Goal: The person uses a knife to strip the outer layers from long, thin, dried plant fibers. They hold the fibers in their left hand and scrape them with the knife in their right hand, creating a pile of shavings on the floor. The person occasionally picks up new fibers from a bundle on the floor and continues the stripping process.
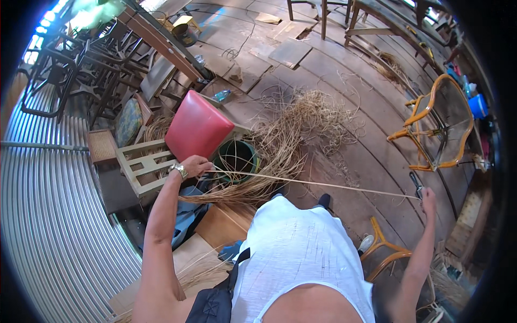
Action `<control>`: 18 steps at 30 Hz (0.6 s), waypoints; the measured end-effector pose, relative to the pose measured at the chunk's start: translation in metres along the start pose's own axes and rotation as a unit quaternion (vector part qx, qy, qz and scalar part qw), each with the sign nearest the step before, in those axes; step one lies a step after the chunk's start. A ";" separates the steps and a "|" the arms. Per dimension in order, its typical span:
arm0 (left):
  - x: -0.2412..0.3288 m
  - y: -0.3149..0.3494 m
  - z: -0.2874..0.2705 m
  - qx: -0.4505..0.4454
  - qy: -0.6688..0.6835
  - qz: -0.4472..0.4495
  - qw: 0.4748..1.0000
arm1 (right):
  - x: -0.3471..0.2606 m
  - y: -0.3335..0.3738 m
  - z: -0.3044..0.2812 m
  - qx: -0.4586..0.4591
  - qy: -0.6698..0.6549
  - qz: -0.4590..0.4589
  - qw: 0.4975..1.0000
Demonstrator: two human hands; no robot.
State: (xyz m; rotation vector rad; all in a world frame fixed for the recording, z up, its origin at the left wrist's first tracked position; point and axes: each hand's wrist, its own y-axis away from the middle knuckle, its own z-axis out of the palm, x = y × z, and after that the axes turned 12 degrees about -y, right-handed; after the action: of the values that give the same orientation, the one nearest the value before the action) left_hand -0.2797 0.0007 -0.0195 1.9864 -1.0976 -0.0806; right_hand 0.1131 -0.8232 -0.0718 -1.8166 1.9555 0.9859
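A long, pale rattan strip (323,185) stretches nearly straight across the front of my body. My left hand (197,165), with a watch at the wrist, is closed on its left end beside a red padded seat (198,128). Far out to the right, my right hand (428,200) is closed at the strip's other end. From that same hand sticks a dark hand tool (416,184), too small to name exactly. Below the strip's left part stands a dark green bucket (254,155), with loose rattan strips lying across and around it.
A tangled rattan heap (318,116) covers the plank floor ahead. An orange-framed rattan chair (412,134) stands at right; another curved cane frame (383,245) is near my feet. Dark metal frames (64,75) pile up at far left, beside corrugated metal sheeting (48,215).
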 end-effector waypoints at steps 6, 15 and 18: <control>-0.014 -0.013 -0.031 0.032 0.191 0.040 0.980 | 0.021 -0.009 0.009 0.117 0.137 -0.111 0.977; 0.177 -0.060 0.042 -0.094 0.002 0.228 0.969 | -0.255 0.077 0.249 -0.096 -0.121 -0.107 0.982; 0.232 -0.065 0.070 -0.093 0.074 0.255 0.960 | -0.331 0.133 0.294 -0.275 -0.222 -0.019 0.935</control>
State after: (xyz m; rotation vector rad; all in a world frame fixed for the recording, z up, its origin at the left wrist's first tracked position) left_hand -0.1232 -0.1950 -0.0353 1.4684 -1.4126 0.2267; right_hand -0.0303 -0.3852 -0.0371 -1.6594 1.4493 1.8822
